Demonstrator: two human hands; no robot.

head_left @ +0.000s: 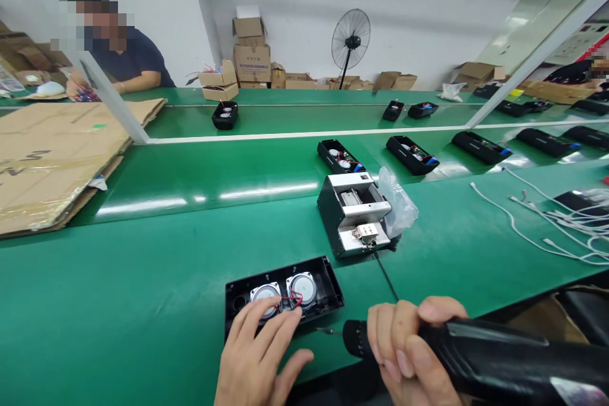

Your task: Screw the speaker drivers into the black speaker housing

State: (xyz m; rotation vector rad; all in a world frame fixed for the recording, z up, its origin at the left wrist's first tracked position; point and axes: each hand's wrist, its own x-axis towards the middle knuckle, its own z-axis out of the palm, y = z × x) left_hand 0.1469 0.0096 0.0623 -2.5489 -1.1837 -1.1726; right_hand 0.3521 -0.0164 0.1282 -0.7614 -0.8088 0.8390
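Two-handed, apparently screwing speakers [303,289] into black housing [330,290] — left hand [259,355] over it, fingers apart; right hand [412,346] clamped round screwdriver [504,355]. Likely needs bit [327,331] lifted onto speaker corner.

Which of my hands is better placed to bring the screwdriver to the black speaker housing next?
Probably your right hand: it grips the black power screwdriver, whose bit points toward the housing. Your left hand holds no tool and reaches over the speakers.
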